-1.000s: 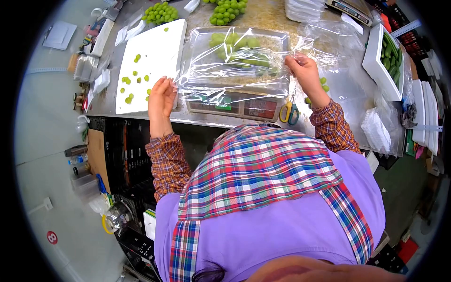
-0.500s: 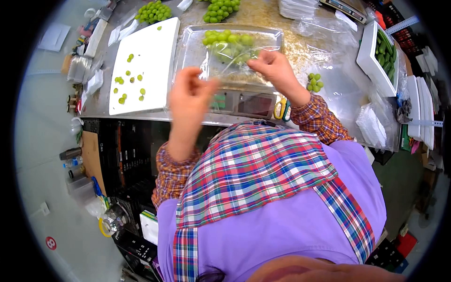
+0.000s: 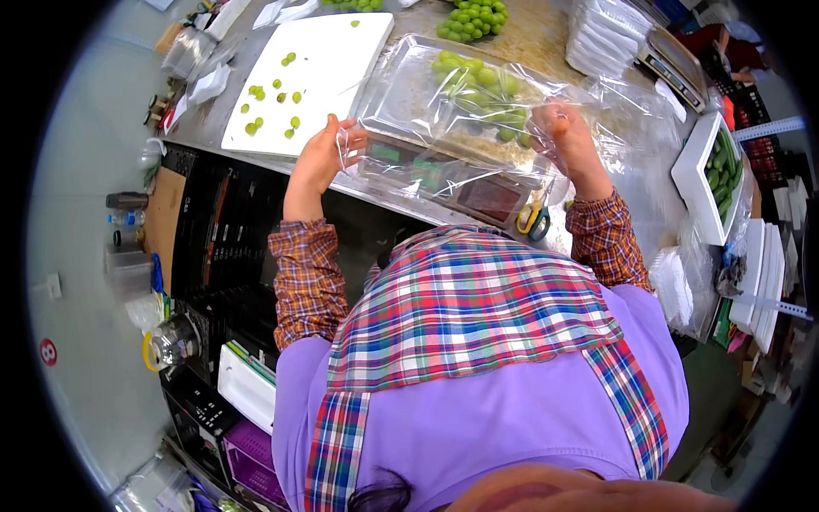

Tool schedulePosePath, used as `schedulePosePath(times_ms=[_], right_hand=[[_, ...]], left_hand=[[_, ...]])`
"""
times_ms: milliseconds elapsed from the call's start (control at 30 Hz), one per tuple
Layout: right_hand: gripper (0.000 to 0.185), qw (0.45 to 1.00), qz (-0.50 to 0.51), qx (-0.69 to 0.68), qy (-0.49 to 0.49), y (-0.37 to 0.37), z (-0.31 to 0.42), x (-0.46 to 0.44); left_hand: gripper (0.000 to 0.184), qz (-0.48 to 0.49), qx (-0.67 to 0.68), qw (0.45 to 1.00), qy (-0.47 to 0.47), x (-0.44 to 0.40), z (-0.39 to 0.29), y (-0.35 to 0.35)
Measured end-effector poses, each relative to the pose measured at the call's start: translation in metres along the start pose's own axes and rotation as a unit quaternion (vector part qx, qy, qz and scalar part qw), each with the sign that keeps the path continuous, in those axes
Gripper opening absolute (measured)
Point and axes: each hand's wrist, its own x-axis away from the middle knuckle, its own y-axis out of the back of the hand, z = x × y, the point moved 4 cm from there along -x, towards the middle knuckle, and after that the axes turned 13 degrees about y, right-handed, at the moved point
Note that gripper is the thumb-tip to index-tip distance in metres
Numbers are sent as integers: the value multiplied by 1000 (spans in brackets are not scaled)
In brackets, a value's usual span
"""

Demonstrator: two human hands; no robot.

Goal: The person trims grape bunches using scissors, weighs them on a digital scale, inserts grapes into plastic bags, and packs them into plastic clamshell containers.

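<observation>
A clear plastic bag (image 3: 426, 158) is stretched between my hands above the metal tray of a scale (image 3: 388, 94). My left hand (image 3: 322, 158) pinches its left end near the table's front edge. At the right end, my right hand (image 3: 567, 141) grips the film, fingers closed and partly behind it. Green grapes (image 3: 486, 90) show through the plastic on the tray. Yellow and dark-handled scissors (image 3: 533, 220) lie just below my right hand.
Loose grapes lie on a white board (image 3: 311, 72) at the left. More bunches (image 3: 472, 19) sit at the back. To the right are stacked clear trays (image 3: 607, 34), a second scale (image 3: 674, 64) and a white box of green vegetables (image 3: 715, 179).
My hands have moved apart from near each other over the tray, and the plastic is spread between them again. The view has turned, so the table appears tilted.
</observation>
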Motion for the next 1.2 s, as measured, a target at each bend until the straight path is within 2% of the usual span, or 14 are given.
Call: schedulePosePath(times_ms=[33,100,200,233,267,400,533,633,733,833,900,1000,1133,1200], right_hand=[[43,999,32,10,2,5,2,1],[44,995,94,30,7,11,8,1],[36,993,55,87,59,15,20,-5],[34,991,41,105,77,4,32,-11],[25,970,-47,239,-19,0,45,-8],[17,985,47,163,18,-1,47,-38],[22,993,-43,110,-2,1,47,-50],[22,979,-84,165,91,-10,58,-59],[24,988,34,106,109,-80,80,-64],[40,986,131,66,80,-156,86,-67],[39,984,167,45,35,-181,68,-71],[26,993,112,30,21,-175,38,-72],[16,999,25,-26,-37,-145,-1,-70],[12,997,-2,-57,-44,-135,-13,-63]], left_hand=[[56,40,53,998,7,4,-3,-1],[39,51,25,998,-30,15,-11,4],[22,98,10,992,-81,30,-20,5],[20,48,1,994,-98,34,-23,10],[18,-1,-10,993,-115,38,-29,16],[11,-102,33,966,-234,70,-69,45],[10,-163,22,923,-348,115,-119,60],[20,-256,-87,879,-392,161,-161,54],[30,-319,-338,763,-448,198,-195,8],[31,-375,-559,553,-491,204,-186,-76],[24,-354,-609,529,-473,175,-167,-102],[18,-312,-586,569,-486,137,-141,-116],[24,-284,-572,616,-461,115,-116,-116],[26,-214,-487,762,-370,103,-110,-115]])
